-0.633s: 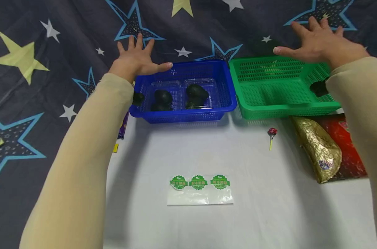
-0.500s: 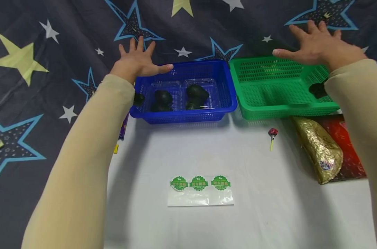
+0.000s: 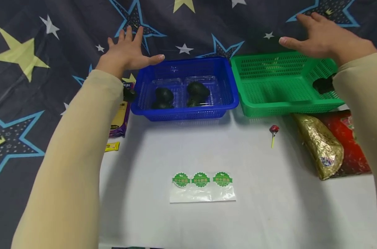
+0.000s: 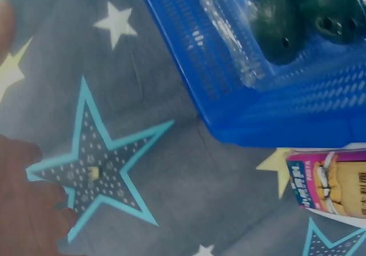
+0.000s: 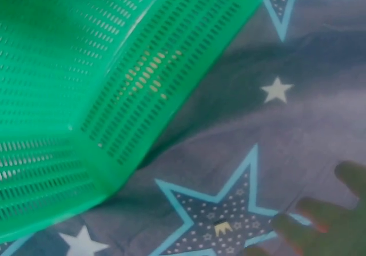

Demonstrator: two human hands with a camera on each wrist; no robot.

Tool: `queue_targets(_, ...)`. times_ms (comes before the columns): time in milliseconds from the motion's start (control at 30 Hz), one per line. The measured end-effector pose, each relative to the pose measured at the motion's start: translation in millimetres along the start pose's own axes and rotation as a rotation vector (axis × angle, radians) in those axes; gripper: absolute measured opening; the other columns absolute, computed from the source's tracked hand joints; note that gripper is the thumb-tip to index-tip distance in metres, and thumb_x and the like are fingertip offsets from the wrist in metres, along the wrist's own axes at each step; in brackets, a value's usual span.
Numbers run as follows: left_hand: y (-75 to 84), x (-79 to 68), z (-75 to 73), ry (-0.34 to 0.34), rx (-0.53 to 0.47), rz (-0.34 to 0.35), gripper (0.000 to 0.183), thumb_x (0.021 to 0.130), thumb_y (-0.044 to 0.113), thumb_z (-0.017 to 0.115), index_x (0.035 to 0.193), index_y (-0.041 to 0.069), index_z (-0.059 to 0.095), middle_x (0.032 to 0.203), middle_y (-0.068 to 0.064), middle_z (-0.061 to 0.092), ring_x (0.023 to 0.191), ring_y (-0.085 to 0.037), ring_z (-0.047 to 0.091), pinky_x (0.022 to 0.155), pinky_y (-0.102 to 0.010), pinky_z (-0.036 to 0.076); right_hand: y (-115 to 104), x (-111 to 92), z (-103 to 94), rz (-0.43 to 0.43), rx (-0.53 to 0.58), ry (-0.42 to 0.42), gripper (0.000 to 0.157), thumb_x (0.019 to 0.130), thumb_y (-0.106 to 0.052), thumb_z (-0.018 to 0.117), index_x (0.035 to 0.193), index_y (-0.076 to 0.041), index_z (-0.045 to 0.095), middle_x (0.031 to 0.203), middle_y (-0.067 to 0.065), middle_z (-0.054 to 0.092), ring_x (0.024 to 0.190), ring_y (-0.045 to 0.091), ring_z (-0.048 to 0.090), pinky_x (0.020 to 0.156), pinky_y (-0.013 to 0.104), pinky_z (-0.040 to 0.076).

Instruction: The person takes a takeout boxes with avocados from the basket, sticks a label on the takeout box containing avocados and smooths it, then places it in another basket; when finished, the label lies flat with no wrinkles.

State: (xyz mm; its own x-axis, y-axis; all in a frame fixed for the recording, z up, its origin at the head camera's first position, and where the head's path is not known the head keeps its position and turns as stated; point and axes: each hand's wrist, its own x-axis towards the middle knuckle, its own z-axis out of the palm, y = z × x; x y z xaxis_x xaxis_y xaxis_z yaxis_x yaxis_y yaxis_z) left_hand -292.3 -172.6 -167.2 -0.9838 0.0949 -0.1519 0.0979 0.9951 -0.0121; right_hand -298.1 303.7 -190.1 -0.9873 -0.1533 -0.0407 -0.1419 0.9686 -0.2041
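Left hand (image 3: 125, 53) shifted outward — near blue basket (image 3: 185, 114).

The person wears long, plain cream sleeves; the left sleeve (image 3: 68, 148) and the right sleeve (image 3: 364, 100) match in colour. The cloth looks matte and mostly smooth, fits the forearms fairly closely and has a few soft creases. It ends at the wrists in a left cuff (image 3: 109, 76) and a right cuff (image 3: 357, 64). The left hand (image 3: 126, 52) and right hand (image 3: 326, 38) are bare, a nail showing on each thumb. A small, rounded black piece (image 3: 323, 85) shows beside each wrist, perhaps a camera, though the sleeves partly hide both.
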Motion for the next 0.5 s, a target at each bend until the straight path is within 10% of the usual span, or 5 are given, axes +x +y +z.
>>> queue_targets(200,-20.8,-5.8,15.9,-0.068,-0.189,0.009,0.102,0.085,0.075,0.033,0.147,0.019,-0.025,0.152,-0.012,-0.031,0.140,-0.034,-0.023,0.110,-0.062,-0.006,-13,5,4.4,-0.038,0.045,0.017,0.089,0.094,-0.064,0.029,0.151,-0.009,-0.013,0.153,0.025,-0.017,0.139,0.047,-0.013,0.108,0.066,-0.002)
queue_targets(500,-30.2,-14.5,80.2,-0.271,-0.271,0.042,0.112,0.079,0.078,0.044,0.148,0.022,-0.023,0.152,-0.012,-0.031,0.140,-0.035,-0.023,0.109,-0.065,-0.001,-54,14,48.8,-0.123,0.153,-0.080,0.086,0.095,-0.062,0.032,0.153,-0.014,-0.010,0.156,0.024,-0.007,0.140,0.048,-0.003,0.109,0.066,0.004)
